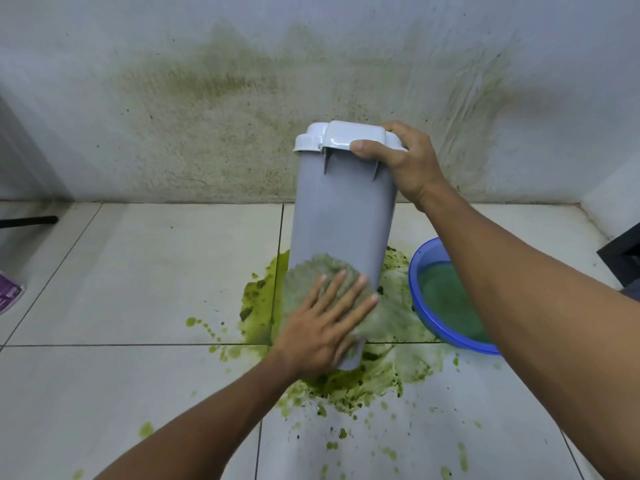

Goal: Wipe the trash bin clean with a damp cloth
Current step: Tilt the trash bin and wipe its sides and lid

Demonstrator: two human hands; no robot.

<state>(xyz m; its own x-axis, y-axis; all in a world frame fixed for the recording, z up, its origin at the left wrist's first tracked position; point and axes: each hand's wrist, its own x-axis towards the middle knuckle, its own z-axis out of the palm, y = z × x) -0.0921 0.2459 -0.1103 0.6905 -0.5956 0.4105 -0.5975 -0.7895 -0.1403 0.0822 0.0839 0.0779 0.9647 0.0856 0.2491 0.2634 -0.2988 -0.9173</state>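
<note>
With the right hand (398,157) gripping the lid (349,136) and the left hand (325,323) spread flat, pressing the cloth (318,271), the tilted trash bin (343,216) risks sliding on the green spill (374,375) toward the basin (446,299).

Left grip (325,327) flat, fingers (341,282) spread; right grip (398,161) curled tight (thumb (363,147) in front)

Cloth (311,271) under your left fingers (358,285) was mottled grey-green | bin (343,216) beyond them was plain grey, lid (346,136) white | basin (414,292) right of them blue | spill (259,306) green
</note>
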